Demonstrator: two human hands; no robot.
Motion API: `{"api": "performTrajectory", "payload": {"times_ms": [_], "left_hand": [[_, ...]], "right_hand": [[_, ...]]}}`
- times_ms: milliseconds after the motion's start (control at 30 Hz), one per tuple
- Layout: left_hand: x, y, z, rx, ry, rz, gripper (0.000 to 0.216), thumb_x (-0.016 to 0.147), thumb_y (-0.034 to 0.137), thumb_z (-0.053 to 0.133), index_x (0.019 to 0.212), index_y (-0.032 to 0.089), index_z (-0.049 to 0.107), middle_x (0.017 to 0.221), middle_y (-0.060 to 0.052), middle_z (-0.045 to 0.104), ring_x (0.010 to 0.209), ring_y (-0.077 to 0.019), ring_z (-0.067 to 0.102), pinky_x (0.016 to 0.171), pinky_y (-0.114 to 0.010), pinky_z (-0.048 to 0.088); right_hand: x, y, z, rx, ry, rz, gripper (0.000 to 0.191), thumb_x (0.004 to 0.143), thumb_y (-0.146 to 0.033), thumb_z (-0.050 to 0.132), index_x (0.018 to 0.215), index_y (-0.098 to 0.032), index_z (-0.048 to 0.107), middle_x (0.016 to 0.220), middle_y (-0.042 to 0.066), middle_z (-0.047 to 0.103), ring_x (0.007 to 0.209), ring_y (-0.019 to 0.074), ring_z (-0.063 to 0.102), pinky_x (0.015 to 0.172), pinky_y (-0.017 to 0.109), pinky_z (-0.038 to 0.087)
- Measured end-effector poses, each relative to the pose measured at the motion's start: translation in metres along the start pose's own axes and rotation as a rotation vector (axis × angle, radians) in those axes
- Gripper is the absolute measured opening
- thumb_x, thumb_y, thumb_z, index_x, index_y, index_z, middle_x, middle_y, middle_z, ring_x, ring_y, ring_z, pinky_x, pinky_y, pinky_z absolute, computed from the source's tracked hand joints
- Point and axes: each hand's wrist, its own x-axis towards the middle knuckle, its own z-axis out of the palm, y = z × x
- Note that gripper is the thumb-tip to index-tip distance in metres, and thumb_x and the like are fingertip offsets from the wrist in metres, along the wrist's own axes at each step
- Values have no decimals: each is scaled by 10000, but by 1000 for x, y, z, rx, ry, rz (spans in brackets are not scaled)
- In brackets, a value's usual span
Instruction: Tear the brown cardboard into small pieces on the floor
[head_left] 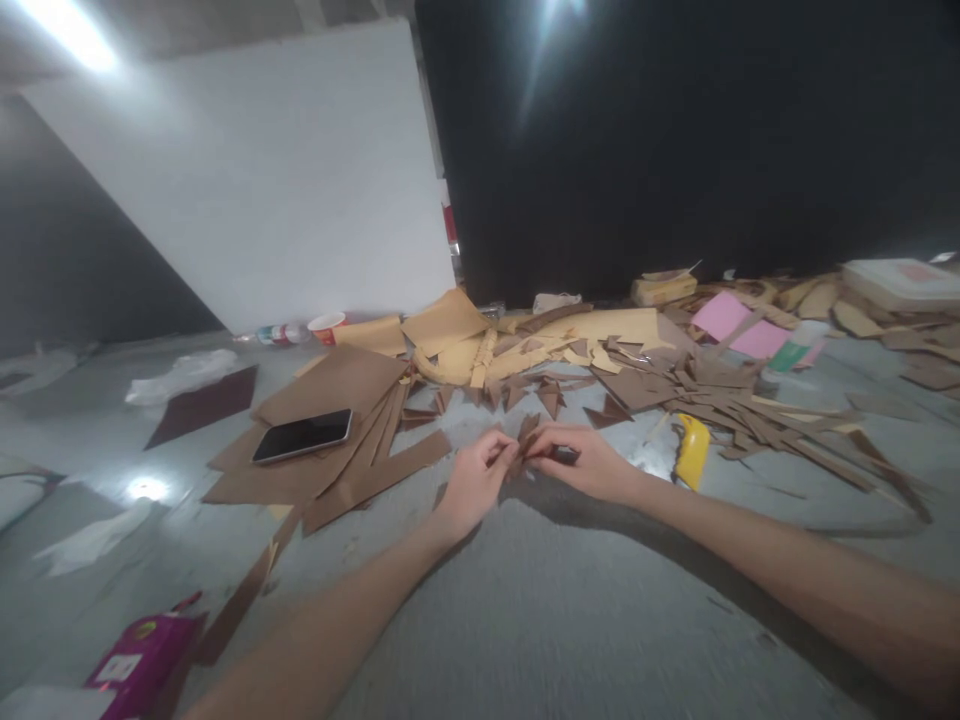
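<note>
Both my arms reach forward over a grey floor. My left hand (474,482) and my right hand (581,462) meet on a small folded piece of brown paper (527,440). Each hand pinches it with closed fingers, and the piece stands up a little between them. Behind it lie several small brown paper triangles (551,395) and a wide heap of brown and tan paper scraps (720,400). A yellow tool (691,450) lies just right of my right hand.
A black phone (302,436) rests on brown paper sheets (330,420) to the left. A purple box (146,665) sits at the lower left. Pink sheets (731,322), a red cup (327,326), a bottle (274,335), and a white board (262,180) stand farther back.
</note>
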Motion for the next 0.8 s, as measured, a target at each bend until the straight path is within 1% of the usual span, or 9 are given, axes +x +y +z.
{"api": "performTrajectory", "payload": {"times_ms": [100, 167, 267, 400, 600, 700, 800], "left_hand": [[0, 2, 1, -7, 0, 8, 432, 1009, 603, 566, 866, 198, 612, 710, 4, 624, 670, -164, 590, 663, -267, 429], [0, 3, 1, 7, -1, 5, 425, 1011, 598, 563, 865, 201, 609, 712, 5, 623, 670, -165, 590, 660, -267, 426], [0, 3, 0, 37, -5, -5, 424, 1022, 590, 546, 859, 204, 607, 700, 7, 623, 662, -167, 590, 663, -271, 430], [0, 2, 0, 77, -16, -3, 435, 1029, 598, 527, 872, 204, 624, 718, -1, 647, 679, -174, 610, 670, -275, 443], [-1, 2, 0, 78, -9, -4, 440, 1025, 604, 530, 859, 205, 613, 706, 0, 642, 673, -177, 612, 680, -281, 460], [-1, 2, 0, 85, -8, -1, 444, 1025, 609, 525, 863, 204, 610, 705, 1, 639, 676, -178, 608, 680, -281, 456], [-1, 2, 0, 99, 1, -3, 437, 1029, 602, 514, 879, 203, 609, 704, 3, 636, 672, -176, 602, 681, -280, 449]], "right_hand": [[1, -3, -1, 39, -68, -50, 171, 1005, -265, 652, 1120, -227, 773, 1124, 96, 712, 1010, 197, 699, 905, 338, 568], [1, -2, -1, 52, -115, -63, 185, 1003, -281, 669, 1141, -241, 786, 1158, 101, 696, 1057, 210, 692, 943, 357, 567], [0, 2, -1, 47, -94, -60, 168, 1009, -322, 676, 1081, -250, 810, 1095, 91, 697, 1003, 211, 696, 902, 358, 575], [-1, 7, 1, 45, -56, -60, 177, 1009, -353, 683, 1051, -247, 818, 1035, 87, 704, 942, 204, 697, 842, 349, 580], [-1, 4, 0, 93, -66, -67, 152, 967, -353, 742, 1019, -226, 808, 1047, 87, 692, 962, 202, 699, 854, 340, 574], [-1, 3, 0, 80, -56, -79, 145, 965, -352, 746, 968, -220, 807, 1036, 81, 691, 957, 198, 695, 863, 339, 563], [-1, 3, 0, 40, -47, -64, 213, 995, -379, 702, 903, -211, 796, 996, 77, 702, 905, 187, 689, 830, 326, 554]]}}
